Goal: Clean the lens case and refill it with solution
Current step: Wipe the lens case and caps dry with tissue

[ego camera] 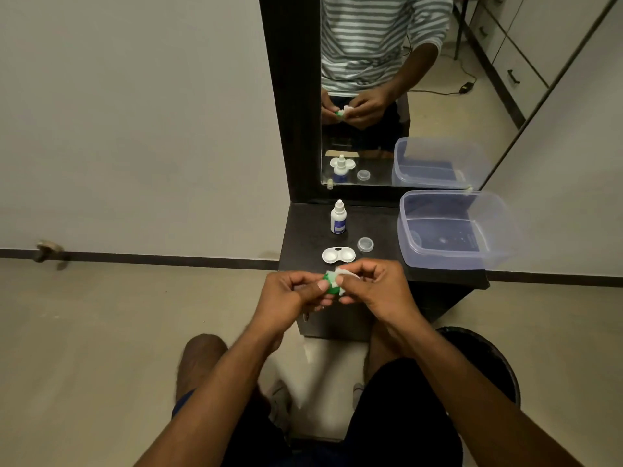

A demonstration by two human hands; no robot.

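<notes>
My left hand [296,293] pinches a small green cap [331,286] in front of the table's near edge. My right hand [372,284] holds a crumpled white tissue [344,273] pressed against that cap. Just beyond my hands, the white two-well lens case [338,255] lies open on the dark table [303,244]. A clear round cap [365,244] sits to its right. The white solution bottle [338,218] stands upright farther back, its nozzle uncovered.
A clear plastic tub [453,227] fills the table's right side. A mirror [421,79] rises behind the table and reflects my hands and the items. A dark round bin [485,358] stands on the floor at my right. Pale floor lies to the left.
</notes>
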